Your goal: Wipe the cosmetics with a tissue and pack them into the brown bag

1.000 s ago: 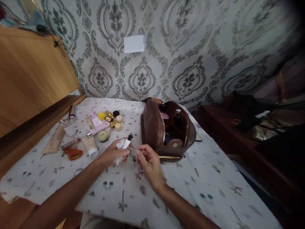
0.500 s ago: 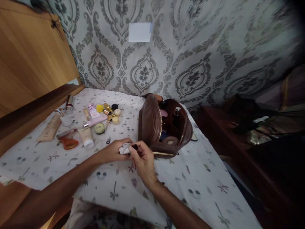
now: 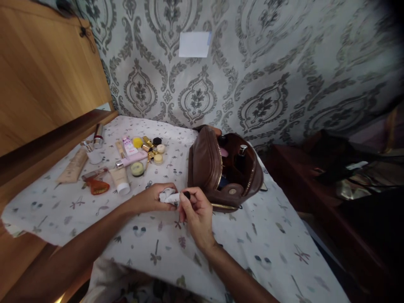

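Note:
In front of the bag, my left hand [image 3: 156, 197] is closed around a crumpled white tissue or cloth [image 3: 165, 194]. My right hand [image 3: 198, 212] pinches a small white tube [image 3: 174, 198] by its black-capped end [image 3: 187, 195]. The tube's other end meets the tissue, and the two hands are close together just above the tablecloth. Beside them stands a brown cosmetic bag [image 3: 203, 162], unzipped and gaping. Inside it a dark bottle with a silver cap [image 3: 242, 150] sticks up, among other partly hidden items.
Several cosmetics lie to the left: a beige tube [image 3: 74, 166], a cream tube with white cap [image 3: 120, 181], a pink tube [image 3: 131, 159], a green-lidded jar [image 3: 137, 169] and an orange item [image 3: 99, 187]. A patterned cloth [image 3: 151, 269] covers the table. Wooden furniture [image 3: 47, 63] borders the left.
The view has turned slightly left, so everything sits further right. My right hand has drawn a little away from my left, and more of the white tube shows between them.

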Demonstrator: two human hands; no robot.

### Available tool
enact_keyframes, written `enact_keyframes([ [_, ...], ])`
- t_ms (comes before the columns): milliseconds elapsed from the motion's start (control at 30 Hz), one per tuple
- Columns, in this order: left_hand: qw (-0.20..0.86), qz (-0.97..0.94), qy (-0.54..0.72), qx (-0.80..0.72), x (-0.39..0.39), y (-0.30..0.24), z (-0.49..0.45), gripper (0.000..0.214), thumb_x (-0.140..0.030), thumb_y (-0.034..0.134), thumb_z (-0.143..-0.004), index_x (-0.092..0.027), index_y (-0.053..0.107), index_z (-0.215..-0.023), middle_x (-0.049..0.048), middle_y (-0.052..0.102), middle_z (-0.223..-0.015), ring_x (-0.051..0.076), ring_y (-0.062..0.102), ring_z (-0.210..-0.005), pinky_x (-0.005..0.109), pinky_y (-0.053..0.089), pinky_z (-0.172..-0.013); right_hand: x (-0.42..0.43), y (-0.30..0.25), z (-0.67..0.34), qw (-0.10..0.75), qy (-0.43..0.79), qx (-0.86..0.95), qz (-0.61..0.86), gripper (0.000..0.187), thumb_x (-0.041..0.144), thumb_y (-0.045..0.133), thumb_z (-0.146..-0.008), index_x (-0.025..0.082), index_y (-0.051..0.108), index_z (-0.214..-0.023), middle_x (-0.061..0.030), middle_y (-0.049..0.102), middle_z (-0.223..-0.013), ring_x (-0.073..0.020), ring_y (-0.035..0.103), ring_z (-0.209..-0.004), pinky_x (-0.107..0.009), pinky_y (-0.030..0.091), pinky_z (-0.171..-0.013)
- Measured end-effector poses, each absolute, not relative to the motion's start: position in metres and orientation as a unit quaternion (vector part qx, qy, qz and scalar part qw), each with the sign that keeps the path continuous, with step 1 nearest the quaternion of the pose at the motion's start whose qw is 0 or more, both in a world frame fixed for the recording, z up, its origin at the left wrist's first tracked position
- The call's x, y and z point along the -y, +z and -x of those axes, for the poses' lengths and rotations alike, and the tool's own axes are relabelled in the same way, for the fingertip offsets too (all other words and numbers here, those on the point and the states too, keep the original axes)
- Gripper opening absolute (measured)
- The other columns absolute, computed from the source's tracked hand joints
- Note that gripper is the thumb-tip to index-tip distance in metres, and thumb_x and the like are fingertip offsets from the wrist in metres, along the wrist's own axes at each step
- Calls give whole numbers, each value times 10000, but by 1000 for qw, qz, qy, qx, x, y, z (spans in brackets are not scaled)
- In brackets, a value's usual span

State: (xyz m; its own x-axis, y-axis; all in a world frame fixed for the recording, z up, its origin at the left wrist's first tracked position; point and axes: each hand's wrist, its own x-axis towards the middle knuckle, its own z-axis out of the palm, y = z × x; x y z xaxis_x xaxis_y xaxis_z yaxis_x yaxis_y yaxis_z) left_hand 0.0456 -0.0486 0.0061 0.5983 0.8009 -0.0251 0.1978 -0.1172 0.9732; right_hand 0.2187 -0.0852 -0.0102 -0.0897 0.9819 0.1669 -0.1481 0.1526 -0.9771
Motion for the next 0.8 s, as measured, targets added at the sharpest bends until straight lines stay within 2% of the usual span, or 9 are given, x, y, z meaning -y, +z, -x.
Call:
enact_keyframes([
  [67, 566, -693, 270, -356, 48, 5, -45, 275, -375, 742, -748, -182, 566, -835, -30, 563, -740, 139, 503, -706, 230, 393, -643, 85, -9, -220, 537, 526, 532, 391, 381, 571, 630, -870, 200, 562, -930, 59, 533, -561, -75, 452, -395, -189, 383, -381],
  [167, 585, -681, 265, -351, 48, 5, -45, 306, -395, 750, -741, -185, 566, -868, -31, 567, -735, 127, 504, -657, 224, 408, -601, 86, -6, -221, 534, 526, 538, 386, 387, 563, 624, -877, 199, 576, -998, 56, 542, -565, -84, 464, -399, -198, 400, -387],
  [267, 605, -668, 257, -350, 47, 5, -45, 375, -402, 764, -729, -192, 564, -966, -43, 565, -716, 112, 485, -563, 215, 402, -509, 87, -5, -221, 545, 516, 530, 396, 363, 555, 628, -877, 205, 557, -937, 76, 496, -514, -80, 435, -376, -189, 373, -368],
  [333, 606, -660, 267, -355, 47, 5, -46, 405, -370, 791, -700, -195, 570, -990, -48, 563, -712, 108, 493, -560, 206, 408, -501, 88, -5, -221, 554, 509, 522, 401, 359, 554, 633, -874, 209, 538, -903, 78, 492, -513, -75, 425, -373, -185, 360, -365],
  [467, 610, -652, 258, -370, 50, 9, -46, 328, -365, 786, -707, -190, 585, -897, -55, 537, -651, 93, 465, -497, 190, 388, -435, 88, -6, -221, 555, 504, 527, 400, 362, 556, 639, -870, 214, 521, -856, 80, 472, -528, -66, 394, -382, -184, 342, -371],
  [567, 621, -646, 239, -375, 51, 11, -44, 329, -400, 773, -724, -190, 588, -897, -58, 534, -638, 84, 437, -454, 193, 376, -403, 87, -5, -223, 543, 505, 543, 394, 366, 565, 632, -873, 211, 567, -940, 70, 474, -559, -73, 406, -411, -191, 348, -388],
  [667, 596, -667, 248, -373, 51, 9, -43, 333, -403, 763, -740, -188, 603, -937, -43, 581, -704, 108, 504, -545, 212, 427, -497, 87, -4, -223, 529, 523, 545, 386, 404, 590, 615, -873, 212, 575, -1010, 64, 486, -573, -76, 414, -407, -193, 339, -381],
  [800, 469, -741, 283, -389, 51, 5, -47, 331, -335, 736, -761, -193, 610, -1032, -6, 665, -860, 177, 598, -796, 252, 460, -703, 88, -7, -220, 525, 539, 529, 393, 350, 558, 608, -878, 220, 530, -927, 78, 483, -561, -66, 370, -372, -187, 293, -356],
])
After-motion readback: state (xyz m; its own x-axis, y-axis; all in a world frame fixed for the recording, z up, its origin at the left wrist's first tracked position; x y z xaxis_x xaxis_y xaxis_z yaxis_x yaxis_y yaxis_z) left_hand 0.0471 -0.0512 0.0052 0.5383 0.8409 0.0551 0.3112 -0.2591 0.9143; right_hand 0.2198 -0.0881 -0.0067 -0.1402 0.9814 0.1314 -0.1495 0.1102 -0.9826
